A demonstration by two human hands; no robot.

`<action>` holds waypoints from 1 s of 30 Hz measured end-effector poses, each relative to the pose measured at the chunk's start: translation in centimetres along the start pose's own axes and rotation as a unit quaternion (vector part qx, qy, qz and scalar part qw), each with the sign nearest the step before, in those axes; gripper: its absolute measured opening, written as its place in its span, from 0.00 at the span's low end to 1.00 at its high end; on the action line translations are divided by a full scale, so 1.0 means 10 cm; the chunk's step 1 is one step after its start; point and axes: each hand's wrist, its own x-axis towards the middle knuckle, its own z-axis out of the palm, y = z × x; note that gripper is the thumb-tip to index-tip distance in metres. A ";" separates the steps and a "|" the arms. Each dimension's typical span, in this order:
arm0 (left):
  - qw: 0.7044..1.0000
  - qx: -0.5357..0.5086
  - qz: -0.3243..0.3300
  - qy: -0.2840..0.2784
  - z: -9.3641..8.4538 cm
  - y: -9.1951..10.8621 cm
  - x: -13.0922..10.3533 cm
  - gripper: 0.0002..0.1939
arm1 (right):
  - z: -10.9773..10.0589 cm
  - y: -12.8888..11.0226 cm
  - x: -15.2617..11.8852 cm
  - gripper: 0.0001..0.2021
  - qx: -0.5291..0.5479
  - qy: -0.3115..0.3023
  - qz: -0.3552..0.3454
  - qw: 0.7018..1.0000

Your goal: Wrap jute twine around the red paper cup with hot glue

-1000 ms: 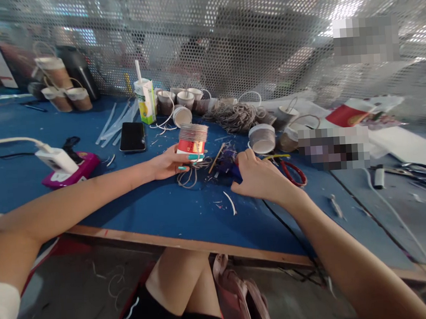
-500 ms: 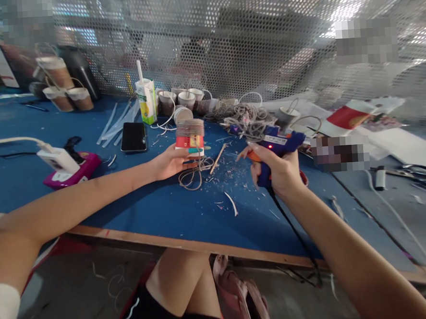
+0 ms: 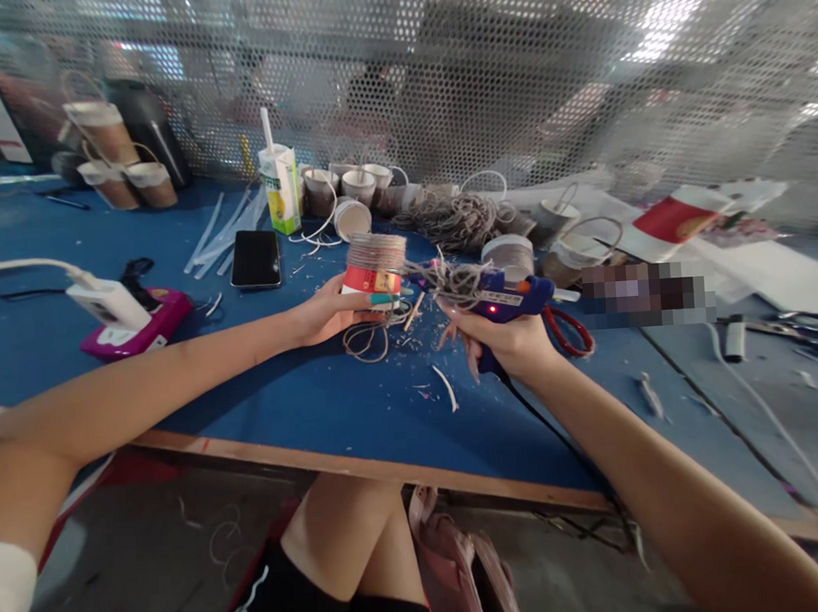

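A blue table (image 3: 317, 395) with a wooden front edge crosses the middle of the frame, strewn at the centre with pale scraps and shavings. Behind it, a perforated metal screen (image 3: 298, 82) fills the top of the frame; the shapes beyond it are too blurred to name. Grey floor (image 3: 153, 543) shows at the lower left, below the table. A phone (image 3: 256, 259) lies left of centre, near a drink carton (image 3: 281, 192) with a straw, and a purple power strip (image 3: 167, 316) sits farther left.

A pixelated patch (image 3: 648, 294) at the right conceals what lies there. A black-handled tool (image 3: 816, 327) runs out at the right edge, and the right hand hides part of a red handle (image 3: 574, 337).

Near the centre of the frame, the left hand (image 3: 330, 311) grips a cup (image 3: 372, 279), its fingers around the lower part. The cup is red and white below, its upper part wrapped in rows of grey-brown cord (image 3: 376, 250); a loose loop hangs beneath onto the table. Right of centre, the right hand (image 3: 512, 337) is closed around a blue glue gun (image 3: 528, 299) with a lit red light. Tangled grey strands cover its front, so the nozzle is hard to make out.
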 end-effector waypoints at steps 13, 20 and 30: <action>1.000 0.014 0.001 -0.004 0.02 -0.01 -0.01 0.28 | 0.00 0.05 0.03 0.19 -0.022 -0.006 0.013 1.000; 1.000 0.008 0.000 -0.002 -0.02 0.01 0.00 0.25 | -0.01 0.02 0.04 0.17 -0.030 0.011 0.019 0.999; 1.000 -0.007 0.006 -0.019 -0.04 0.00 -0.01 0.25 | 0.00 -0.01 0.05 0.10 -0.022 0.031 0.046 0.998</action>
